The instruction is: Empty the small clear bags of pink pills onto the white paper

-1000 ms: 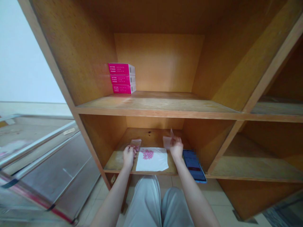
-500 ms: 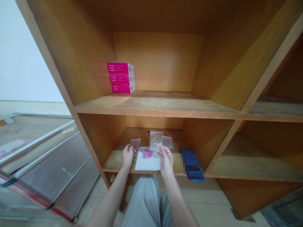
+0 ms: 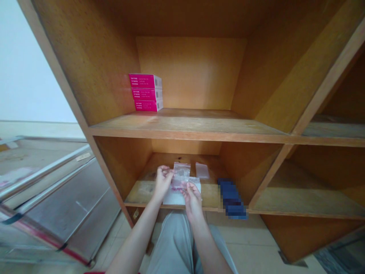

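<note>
A clear plastic zip bag (image 3: 181, 171) is held up between my hands over the lower shelf. My right hand (image 3: 193, 199) pinches it near its lower right corner. At its left edge, my left hand (image 3: 163, 182) has its fingertips closed on the plastic. Below the bag lies a sheet of white paper (image 3: 173, 198), with small pink beads (image 3: 176, 188) seen partly through the plastic. The small bag with pink pieces, seen earlier on the left, is hidden or out of sight behind my left hand.
More clear bags (image 3: 202, 171) lie further back on the right of the lower shelf. A blurred dark blue object (image 3: 231, 198) rests at the shelf's front right. Pink boxes (image 3: 146, 92) are stacked on the upper shelf. A metal-framed rack (image 3: 76, 198) stands left of the cabinet.
The zip bag in my right hand has moved left, over the beads. My left hand has left the small bag of pink pieces and moved right to the zip bag's edge.
</note>
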